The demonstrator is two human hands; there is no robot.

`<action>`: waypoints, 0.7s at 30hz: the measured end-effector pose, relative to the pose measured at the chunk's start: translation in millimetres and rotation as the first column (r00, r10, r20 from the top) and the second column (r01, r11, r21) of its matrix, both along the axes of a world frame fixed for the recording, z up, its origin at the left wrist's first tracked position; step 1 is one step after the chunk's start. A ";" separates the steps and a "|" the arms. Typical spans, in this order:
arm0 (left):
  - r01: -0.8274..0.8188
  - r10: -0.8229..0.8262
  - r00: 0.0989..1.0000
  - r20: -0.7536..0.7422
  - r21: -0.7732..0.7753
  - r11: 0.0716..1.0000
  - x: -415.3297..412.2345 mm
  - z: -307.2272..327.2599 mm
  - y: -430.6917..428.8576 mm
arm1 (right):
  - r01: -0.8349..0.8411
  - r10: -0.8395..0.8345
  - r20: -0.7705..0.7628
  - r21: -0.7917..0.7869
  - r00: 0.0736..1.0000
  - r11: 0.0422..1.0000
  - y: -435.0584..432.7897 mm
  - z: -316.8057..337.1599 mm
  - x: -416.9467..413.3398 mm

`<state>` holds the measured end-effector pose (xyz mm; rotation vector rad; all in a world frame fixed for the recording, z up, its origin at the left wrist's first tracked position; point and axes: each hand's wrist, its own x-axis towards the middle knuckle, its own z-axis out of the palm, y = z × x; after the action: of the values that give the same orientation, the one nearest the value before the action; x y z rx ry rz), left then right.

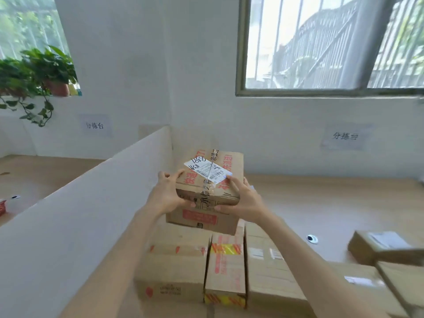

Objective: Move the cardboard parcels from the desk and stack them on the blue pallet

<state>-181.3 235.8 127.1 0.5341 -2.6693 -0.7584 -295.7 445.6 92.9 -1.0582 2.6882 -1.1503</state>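
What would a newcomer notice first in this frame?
Both hands, left hand and right hand, grip a taped parcel with a white label at centre. It sits on another box above a row of parcels beside a white divider. A potted plant fills the left windowsill.

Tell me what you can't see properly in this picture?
- Blue pallet: nowhere in the head view.
- Lower box: mostly hidden by the top parcel and both hands, left hand and right hand.
- White label: print too small to read.
- Parcels at right: blurred, cut off by the frame edge.
- Left desk: partly behind the white divider.
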 end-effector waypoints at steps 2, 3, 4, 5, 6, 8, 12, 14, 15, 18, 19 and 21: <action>0.047 -0.047 0.999 -0.014 -0.007 0.999 -15.4 9.6 56.0 | 0.057 -0.057 -0.024 0.008 0.998 0.998 60.1 11.6 -8.7; 0.073 -0.073 0.997 -0.023 -0.006 0.997 -23.2 13.5 84.0 | 0.082 -0.082 -0.028 0.015 0.996 0.997 90.4 16.9 -13.0; 0.101 -0.101 0.994 -0.037 0.000 0.995 -31.4 16.1 112.0 | 0.106 -0.105 -0.031 0.022 0.994 0.994 121.6 21.5 -16.8; 0.129 -0.129 0.990 -0.052 0.010 0.992 -39.4 18.2 139.6 | 0.132 -0.131 -0.038 0.030 0.991 0.991 153.0 26.2 -20.0; 0.159 -0.157 0.985 -0.066 0.016 0.987 -47.2 19.9 167.5 | 0.160 -0.158 -0.049 0.036 0.986 0.986 184.4 31.4 -22.3; 0.221 -0.217 0.972 -0.090 0.043 0.974 -60.6 23.4 223.3 | 0.220 -0.216 -0.073 0.041 0.974 0.975 245.9 40.8 -24.8; 0.332 -0.323 0.941 -0.105 0.091 0.939 -82.2 28.8 325.8 | 0.313 -0.306 -0.099 0.065 0.947 0.947 357.5 54.2 -23.5; 0.395 -0.385 0.917 -0.103 0.111 0.912 -95.4 31.7 371.0 | 0.344 -0.338 -0.088 0.054 0.937 0.938 409.4 59.4 -20.1; 0.423 -0.413 0.905 -0.102 0.112 0.899 -101.5 33.0 392.7 | 0.354 -0.350 -0.080 0.046 0.934 0.934 433.6 62.2 -17.8; 0.491 -0.480 0.870 -0.112 0.109 0.864 -115.3 37.7 456.7 | 0.390 -0.387 -0.071 0.031 0.919 0.920 500.5 65.8 -13.2; 0.510 -0.499 0.859 -0.116 0.102 0.854 -120.5 38.8 476.5 | 0.409 -0.406 -0.071 0.025 0.911 0.912 519.9 65.6 -12.4; 0.544 -0.535 0.838 -0.108 0.083 0.835 -134.1 39.3 515.7 | 0.437 -0.436 -0.063 0.010 0.898 0.899 558.3 65.2 -10.7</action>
<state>-315.4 751.4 166.4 -0.2541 -2.7284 -1.0529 -306.5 1004.0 158.2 -0.4947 3.0760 -1.1446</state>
